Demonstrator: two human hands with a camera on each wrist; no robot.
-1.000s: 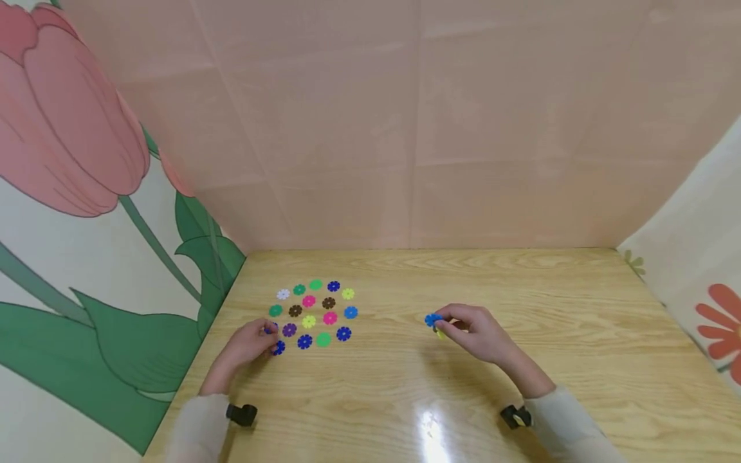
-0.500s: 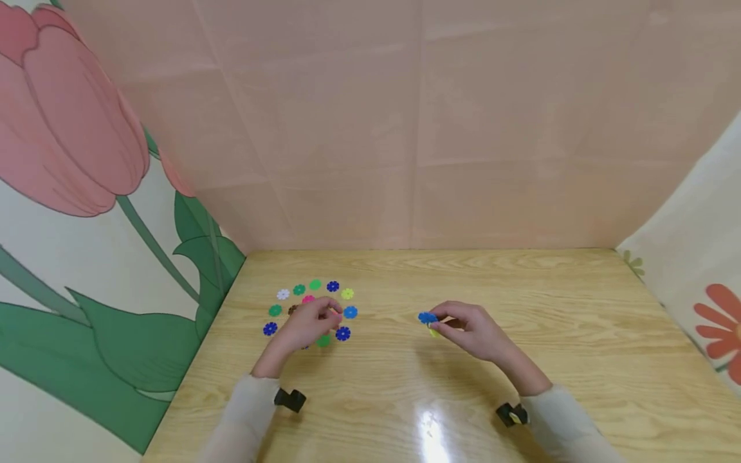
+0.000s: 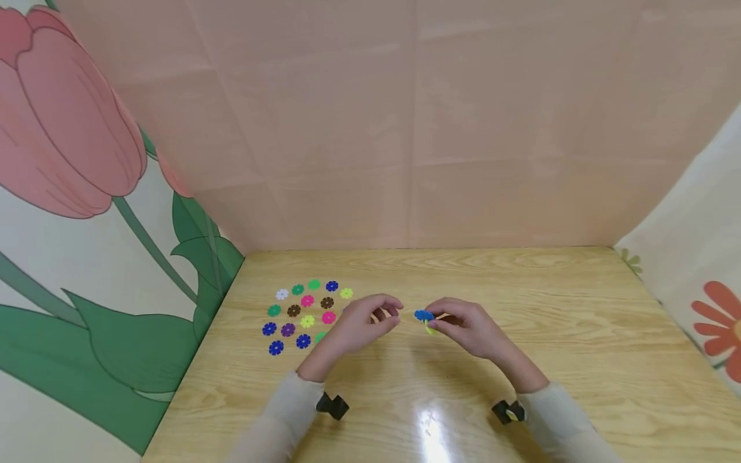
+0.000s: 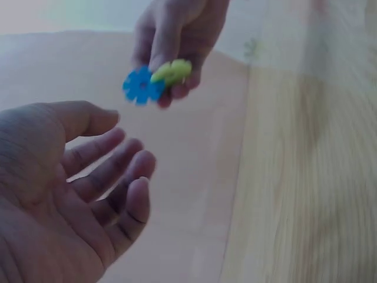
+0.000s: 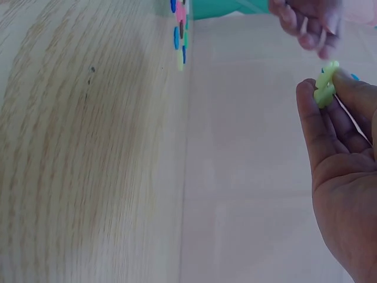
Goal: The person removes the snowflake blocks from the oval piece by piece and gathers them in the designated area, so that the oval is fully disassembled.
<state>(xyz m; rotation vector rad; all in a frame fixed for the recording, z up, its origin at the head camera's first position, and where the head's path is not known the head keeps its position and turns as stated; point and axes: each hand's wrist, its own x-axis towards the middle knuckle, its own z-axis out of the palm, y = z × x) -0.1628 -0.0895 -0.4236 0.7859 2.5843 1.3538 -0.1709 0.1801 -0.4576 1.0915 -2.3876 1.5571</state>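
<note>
My right hand (image 3: 470,329) pinches two joined flower-shaped plastic discs above the table. One is a blue disc (image 3: 423,315); the other, a yellow disc (image 4: 172,72), sits crosswise against it in the left wrist view. Facing them, a short gap away, is my left hand (image 3: 360,323), its fingers loosely bent. Nothing lies between that thumb and those fingers in the left wrist view (image 4: 70,183). Seen from the right wrist, the yellow disc (image 5: 324,88) is between thumb and fingers, hiding most of the blue one.
Several loose flower discs lie in rough rows on the left of the wooden table (image 3: 370,411), among them a white disc (image 3: 282,294), a purple disc (image 3: 288,330) and a pink disc (image 3: 329,317). My left forearm and hand cover some. A pink sheet (image 3: 405,128) rises behind the table.
My left hand has moved right, from the left edge of the loose discs, across them, to near my right hand. The right hand has shifted slightly left, still holding the joined discs.
</note>
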